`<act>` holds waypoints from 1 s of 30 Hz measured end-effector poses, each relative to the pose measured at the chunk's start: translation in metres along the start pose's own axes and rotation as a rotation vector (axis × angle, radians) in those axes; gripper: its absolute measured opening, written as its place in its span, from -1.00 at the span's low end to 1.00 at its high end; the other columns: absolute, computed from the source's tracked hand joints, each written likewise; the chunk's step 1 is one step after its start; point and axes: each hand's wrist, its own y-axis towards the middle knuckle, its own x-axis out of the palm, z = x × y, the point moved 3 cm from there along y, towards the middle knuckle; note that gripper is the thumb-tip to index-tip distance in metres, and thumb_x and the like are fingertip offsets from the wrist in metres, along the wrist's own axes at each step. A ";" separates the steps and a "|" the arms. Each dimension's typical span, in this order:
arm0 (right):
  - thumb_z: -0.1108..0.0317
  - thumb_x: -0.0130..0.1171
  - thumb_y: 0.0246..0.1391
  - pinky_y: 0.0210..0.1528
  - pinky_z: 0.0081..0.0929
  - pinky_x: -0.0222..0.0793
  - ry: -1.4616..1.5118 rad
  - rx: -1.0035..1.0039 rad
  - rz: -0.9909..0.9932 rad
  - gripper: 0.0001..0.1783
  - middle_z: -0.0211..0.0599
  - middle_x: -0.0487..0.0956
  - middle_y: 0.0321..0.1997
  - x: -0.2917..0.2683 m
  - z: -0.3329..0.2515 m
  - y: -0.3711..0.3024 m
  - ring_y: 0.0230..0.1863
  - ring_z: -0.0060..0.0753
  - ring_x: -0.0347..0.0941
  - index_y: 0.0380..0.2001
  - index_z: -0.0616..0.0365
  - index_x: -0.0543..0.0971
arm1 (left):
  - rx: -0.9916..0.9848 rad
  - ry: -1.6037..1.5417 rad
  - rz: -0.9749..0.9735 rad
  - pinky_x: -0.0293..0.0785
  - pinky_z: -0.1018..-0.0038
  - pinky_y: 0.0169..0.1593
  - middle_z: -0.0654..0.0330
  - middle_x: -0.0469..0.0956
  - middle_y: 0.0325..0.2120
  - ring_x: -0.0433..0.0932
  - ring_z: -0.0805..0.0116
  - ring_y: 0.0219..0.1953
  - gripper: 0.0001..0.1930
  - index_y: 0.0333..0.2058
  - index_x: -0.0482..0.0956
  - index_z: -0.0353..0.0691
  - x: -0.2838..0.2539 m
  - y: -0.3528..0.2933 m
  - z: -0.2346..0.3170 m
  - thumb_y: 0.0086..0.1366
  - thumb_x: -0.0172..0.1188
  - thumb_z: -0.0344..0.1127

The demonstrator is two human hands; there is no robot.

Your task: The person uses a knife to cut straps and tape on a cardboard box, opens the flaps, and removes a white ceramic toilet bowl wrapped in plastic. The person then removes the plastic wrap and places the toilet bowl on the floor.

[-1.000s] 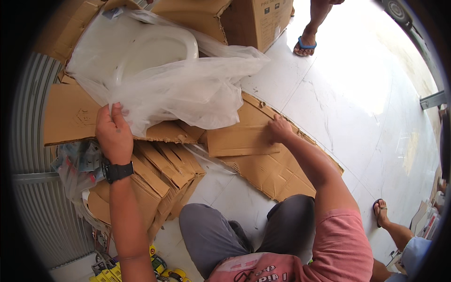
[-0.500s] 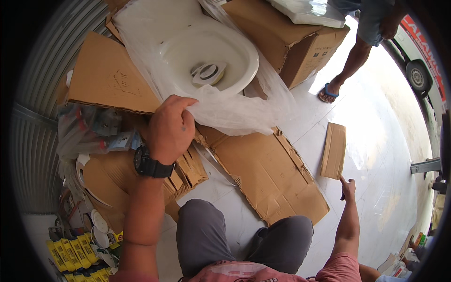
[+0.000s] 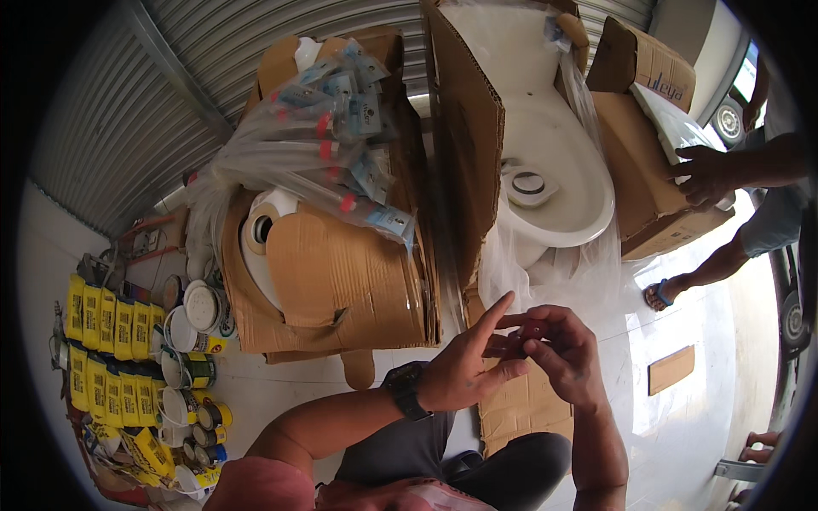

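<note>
My right hand (image 3: 573, 362) pinches a small dark red thing (image 3: 534, 329) between thumb and fingers; its kind is too small to make out. Just left of it, my left hand (image 3: 460, 370), a black watch (image 3: 407, 390) at the wrist, is open with index finger and thumb spread, its other fingers close to the red thing. Beyond my hands stands a white toilet (image 3: 601, 223) in an opened cardboard box (image 3: 464, 128). Clear plastic wrap (image 3: 503, 277) hangs around the bowl, and a white ring-shaped piece (image 3: 530, 186) lies inside it.
Left of the toilet, bagged fittings (image 3: 341, 128) with red parts lie on another carton (image 3: 358, 281). Yellow packs (image 3: 106, 319) and paint cans (image 3: 204, 307) line the left. A co-worker's hand (image 3: 707, 175) touches a wrapped white slab (image 3: 673, 123). Flattened cardboard (image 3: 532, 396) lies before me.
My view has swung left. My left hand has come away from the plastic wrap, and my right hand has left the cardboard strip on the floor; both hands now meet before me.
</note>
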 end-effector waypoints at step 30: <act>0.22 0.45 -0.12 0.17 -0.10 0.42 -1.637 -0.038 -0.031 -0.52 -0.14 0.64 -0.06 -0.098 0.063 0.184 0.09 0.00 0.53 -0.07 0.11 0.65 | -1.659 0.933 0.675 0.45 0.06 0.27 -0.21 0.40 0.23 0.43 -0.23 0.27 -0.20 0.35 0.21 -0.38 -0.173 -0.395 -0.321 0.34 0.28 0.02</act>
